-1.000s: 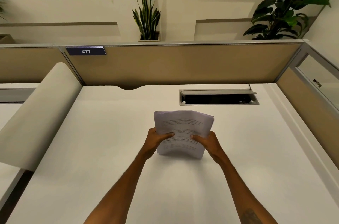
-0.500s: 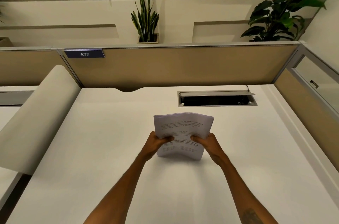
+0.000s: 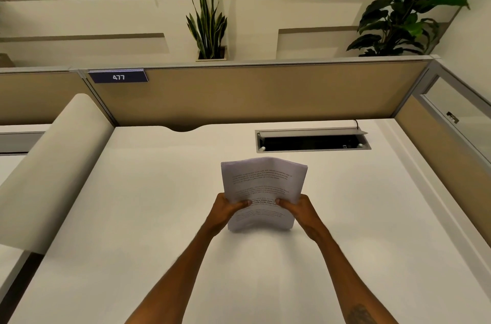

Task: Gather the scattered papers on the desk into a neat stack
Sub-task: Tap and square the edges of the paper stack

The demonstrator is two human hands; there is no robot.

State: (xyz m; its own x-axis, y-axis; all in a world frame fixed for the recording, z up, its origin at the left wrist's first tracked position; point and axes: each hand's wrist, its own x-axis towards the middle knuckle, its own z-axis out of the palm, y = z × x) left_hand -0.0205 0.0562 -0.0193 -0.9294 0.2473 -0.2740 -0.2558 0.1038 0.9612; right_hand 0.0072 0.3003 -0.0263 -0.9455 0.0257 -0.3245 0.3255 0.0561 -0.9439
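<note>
My left hand (image 3: 225, 208) and right hand (image 3: 299, 208) pinch the papers (image 3: 263, 185) by their side edges (light, floppy, they'd likely sag mid-sheet) above the tabletop (image 3: 132, 217).

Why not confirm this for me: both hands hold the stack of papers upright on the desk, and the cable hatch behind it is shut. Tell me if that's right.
Not quite. The head view shows the cable hatch open, its lid raised over a dark recess. The rest stands: the left hand and right hand hold the stack of papers upright on the desk.

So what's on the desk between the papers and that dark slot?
Nothing: in the head view, bare desk separates the papers from the slot.
</note>
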